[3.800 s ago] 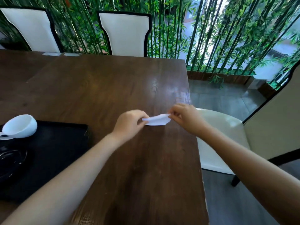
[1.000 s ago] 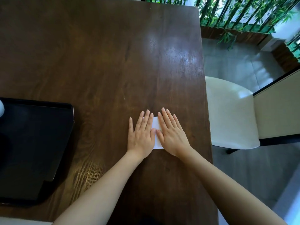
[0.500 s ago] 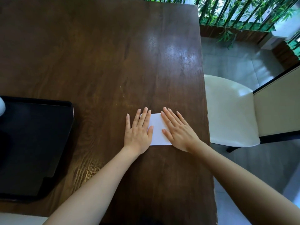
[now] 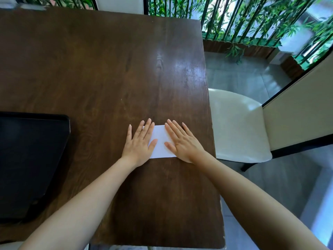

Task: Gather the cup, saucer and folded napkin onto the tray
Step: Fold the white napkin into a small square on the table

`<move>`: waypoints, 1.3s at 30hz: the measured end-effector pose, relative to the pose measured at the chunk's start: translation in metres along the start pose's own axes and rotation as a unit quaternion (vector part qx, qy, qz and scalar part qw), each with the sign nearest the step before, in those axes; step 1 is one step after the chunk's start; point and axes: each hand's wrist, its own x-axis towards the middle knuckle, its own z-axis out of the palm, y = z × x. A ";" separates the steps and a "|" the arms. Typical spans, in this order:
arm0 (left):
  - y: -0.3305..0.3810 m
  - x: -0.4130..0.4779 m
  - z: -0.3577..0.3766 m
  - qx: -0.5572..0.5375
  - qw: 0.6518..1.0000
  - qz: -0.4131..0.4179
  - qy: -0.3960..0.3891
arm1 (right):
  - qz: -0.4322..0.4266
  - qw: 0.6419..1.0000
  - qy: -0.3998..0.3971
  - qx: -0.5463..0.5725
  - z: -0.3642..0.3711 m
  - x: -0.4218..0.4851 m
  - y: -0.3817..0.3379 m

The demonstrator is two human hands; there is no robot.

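Note:
A white folded napkin (image 4: 160, 141) lies flat on the dark wooden table (image 4: 100, 65), near its right edge. My left hand (image 4: 139, 142) presses on the napkin's left part with straight fingers. My right hand (image 4: 182, 140) lies flat on its right part, fingers spread. The black tray (image 4: 32, 159) sits at the left edge of the view, well apart from the napkin. The cup and saucer are out of view.
A cream chair (image 4: 237, 123) stands right beside the table's right edge. Another chair back (image 4: 119, 2) shows past the far edge. Bamboo plants (image 4: 252, 20) line the room behind a low wooden border.
3.8 s ago both hands pinched the napkin above the table. It now lies flat, and over the last second my hands slid apart, baring more of its middle.

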 end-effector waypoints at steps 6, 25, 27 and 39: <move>-0.031 -0.004 -0.024 0.005 0.998 -0.051 -0.030 | 0.044 0.999 0.010 -0.021 0.002 -0.003 -0.010; 0.022 -0.052 -0.030 -0.419 0.822 -0.385 0.036 | 0.152 0.987 0.054 0.005 0.016 -0.015 -0.038; 0.018 -0.056 -0.028 -0.402 0.842 -0.358 0.047 | 0.154 0.987 0.054 0.003 0.017 -0.015 -0.038; 0.012 -0.065 -0.028 -0.471 0.837 -0.254 0.117 | 0.159 0.986 0.052 0.004 0.016 -0.017 -0.038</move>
